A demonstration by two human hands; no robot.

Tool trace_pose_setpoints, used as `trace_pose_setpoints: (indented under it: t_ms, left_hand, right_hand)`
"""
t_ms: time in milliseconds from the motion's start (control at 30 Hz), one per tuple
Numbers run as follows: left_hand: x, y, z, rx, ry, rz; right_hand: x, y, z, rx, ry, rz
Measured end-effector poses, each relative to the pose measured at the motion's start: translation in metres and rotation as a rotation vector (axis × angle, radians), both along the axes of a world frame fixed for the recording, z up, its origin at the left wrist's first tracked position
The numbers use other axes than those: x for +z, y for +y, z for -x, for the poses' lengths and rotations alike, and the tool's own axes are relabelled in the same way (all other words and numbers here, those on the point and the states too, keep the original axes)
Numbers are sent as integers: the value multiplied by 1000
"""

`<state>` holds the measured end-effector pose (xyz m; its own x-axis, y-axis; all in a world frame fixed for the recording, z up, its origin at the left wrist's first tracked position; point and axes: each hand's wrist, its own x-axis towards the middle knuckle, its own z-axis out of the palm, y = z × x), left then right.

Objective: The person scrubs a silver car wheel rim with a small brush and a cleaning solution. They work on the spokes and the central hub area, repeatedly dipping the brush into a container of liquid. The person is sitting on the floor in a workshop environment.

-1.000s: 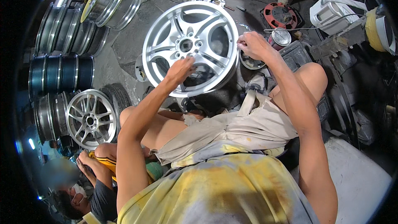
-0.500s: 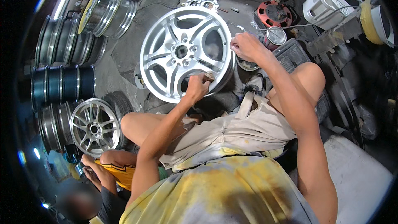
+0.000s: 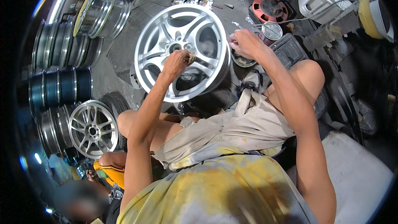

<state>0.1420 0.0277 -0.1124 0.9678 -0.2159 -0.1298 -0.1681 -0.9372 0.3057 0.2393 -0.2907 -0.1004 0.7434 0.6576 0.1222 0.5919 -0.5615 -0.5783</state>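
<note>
In front of me a silver alloy wheel rim (image 3: 143, 56) lies face up, tilted a little, its split spokes running to a hub with bolt holes. My left hand (image 3: 175, 64) is over the lower side of the hub, fingers closed around a small crumpled brownish rag (image 3: 191, 58). Part of the hub is hidden behind that hand. Just off the wheel's right edge hovers my right hand (image 3: 248, 43); its fingers are pinched together and the tips look whitish. Whatever they may hold is too small to make out.
Stacked wheel rims (image 3: 62, 85) and a multi-spoke wheel (image 3: 93, 130) stand at left, near another person's orange shorts (image 3: 112, 174). To the right are a paint can (image 3: 271, 32), a red round slotted part (image 3: 269, 9), a white plastic stool (image 3: 325, 0) and a dark case (image 3: 290, 50).
My left hand has moved with the rag from the wheel's lower right edge up and left to the hub. The right hand stays pinched beside the wheel. The view has shifted slightly.
</note>
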Motion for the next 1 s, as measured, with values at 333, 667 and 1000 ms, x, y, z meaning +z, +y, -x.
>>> trace_pose_setpoints:
  t_ms: [333,667,1000]
  left_hand:
    - [3,-54,18,-172,-59,15]
    - [64,-87,5,171,86,652]
    - [71,12,-6,185,160,507]
  right_hand:
    - [-11,-10,-3,13,96,105]
    - [35,3,18,200,669,-142]
    - [27,21,17,26,792,-229]
